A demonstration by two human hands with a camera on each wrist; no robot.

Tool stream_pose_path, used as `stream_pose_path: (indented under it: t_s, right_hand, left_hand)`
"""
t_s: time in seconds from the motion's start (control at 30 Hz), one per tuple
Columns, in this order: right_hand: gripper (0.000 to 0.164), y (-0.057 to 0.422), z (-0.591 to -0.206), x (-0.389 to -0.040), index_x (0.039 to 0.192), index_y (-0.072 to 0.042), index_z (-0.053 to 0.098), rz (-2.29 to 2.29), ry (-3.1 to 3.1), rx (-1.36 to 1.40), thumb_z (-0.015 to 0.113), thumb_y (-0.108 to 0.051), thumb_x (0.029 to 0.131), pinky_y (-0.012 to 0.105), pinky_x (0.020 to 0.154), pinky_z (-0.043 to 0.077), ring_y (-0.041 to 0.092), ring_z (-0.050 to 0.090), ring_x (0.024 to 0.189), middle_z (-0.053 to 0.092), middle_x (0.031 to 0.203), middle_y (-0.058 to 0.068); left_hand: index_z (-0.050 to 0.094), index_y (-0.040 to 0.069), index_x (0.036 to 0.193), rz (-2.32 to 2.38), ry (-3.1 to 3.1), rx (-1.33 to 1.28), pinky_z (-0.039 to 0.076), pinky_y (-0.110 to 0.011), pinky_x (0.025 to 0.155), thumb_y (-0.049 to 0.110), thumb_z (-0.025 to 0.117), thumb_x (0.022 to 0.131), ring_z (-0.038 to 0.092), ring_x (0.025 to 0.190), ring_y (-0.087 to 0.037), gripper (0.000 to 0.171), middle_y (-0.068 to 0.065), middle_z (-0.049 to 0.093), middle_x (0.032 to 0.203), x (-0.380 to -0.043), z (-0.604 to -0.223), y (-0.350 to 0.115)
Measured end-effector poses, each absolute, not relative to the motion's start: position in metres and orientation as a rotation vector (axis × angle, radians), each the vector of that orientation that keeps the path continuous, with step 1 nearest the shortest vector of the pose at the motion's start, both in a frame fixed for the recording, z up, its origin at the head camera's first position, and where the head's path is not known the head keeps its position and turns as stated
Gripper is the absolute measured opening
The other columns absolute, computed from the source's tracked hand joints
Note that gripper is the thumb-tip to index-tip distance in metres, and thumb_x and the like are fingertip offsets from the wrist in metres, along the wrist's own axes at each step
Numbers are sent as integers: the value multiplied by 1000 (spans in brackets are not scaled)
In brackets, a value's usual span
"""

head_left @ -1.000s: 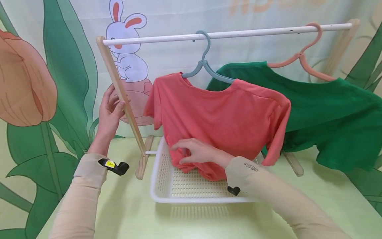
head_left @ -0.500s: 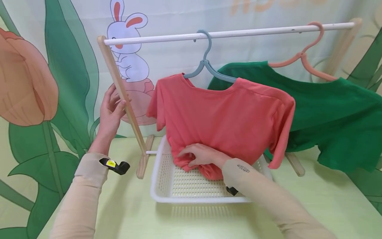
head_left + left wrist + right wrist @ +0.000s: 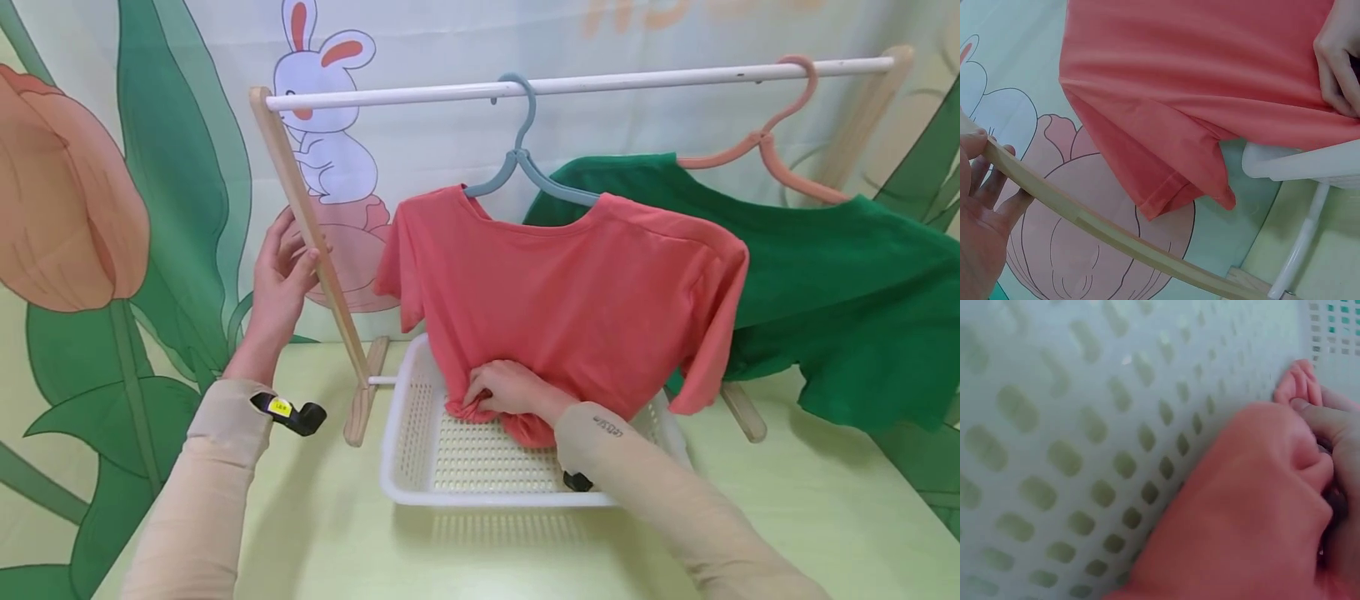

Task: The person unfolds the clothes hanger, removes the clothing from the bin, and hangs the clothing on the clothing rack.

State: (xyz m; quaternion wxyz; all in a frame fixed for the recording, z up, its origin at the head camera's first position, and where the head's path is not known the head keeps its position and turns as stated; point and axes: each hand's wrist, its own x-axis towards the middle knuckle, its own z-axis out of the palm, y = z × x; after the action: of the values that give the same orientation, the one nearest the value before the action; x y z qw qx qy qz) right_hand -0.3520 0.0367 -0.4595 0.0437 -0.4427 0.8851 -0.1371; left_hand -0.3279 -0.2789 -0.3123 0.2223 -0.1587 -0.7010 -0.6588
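Observation:
A coral-red T-shirt (image 3: 555, 283) hangs from a blue hanger (image 3: 517, 158), its lower part dipping into a white perforated basket (image 3: 495, 500). My right hand (image 3: 510, 387) pinches the bunched hem. In the right wrist view, the thumb presses the gathered cloth (image 3: 1229, 512) over the basket's holes. At the left, my left hand (image 3: 281, 267) holds the wooden side post (image 3: 311, 225) of the clothes rack. The left wrist view has the thumb and fingers on either side of that post (image 3: 1085, 222). A sleeve (image 3: 1166, 150) of the shirt hangs near it.
To the right, a green T-shirt (image 3: 847, 283) on a pink hanger (image 3: 787, 167) partly lies behind the red one. Both hangers hook over the rack's white rail (image 3: 637, 82). The wooden feet (image 3: 360, 412) stand on a pale green table (image 3: 337, 533). A printed cloth backs everything.
My right hand has lowered slightly and closed its fingers on the shirt's hem, which is now gathered. The left hand keeps its place on the post.

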Motion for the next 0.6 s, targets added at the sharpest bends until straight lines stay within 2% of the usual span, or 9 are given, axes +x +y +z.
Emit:
stream_pose_path:
  t_s: [0.17,0.37,0.6]
  right_hand:
    - [15,40,-453,-357,101,-21,80,-537,2679,-1351,74,-15,89,21,81,51,7,61,86,70,94,-7]
    - [16,47,-434,-360,100,-16,80,-719,2730,-1337,72,-8,89,19,71,47,8,56,79,71,93,-1]
    - [12,58,-410,-359,98,-18,81,-920,2859,-1198,77,-17,86,19,71,50,8,59,77,72,89,-3]
  left_hand:
    - [35,33,152,-1809,-1939,-454,38,-59,106,11,55,100,61,118,-15,61,4,57,131,-329,-314,-279]
    - [35,32,153,-1806,-1930,-455,38,-60,106,11,55,100,60,119,-16,60,4,57,132,-330,-314,-278]
    - [36,33,152,-1792,-1936,-442,38,-59,105,12,56,100,59,121,-22,60,4,57,130,-331,-314,-277]
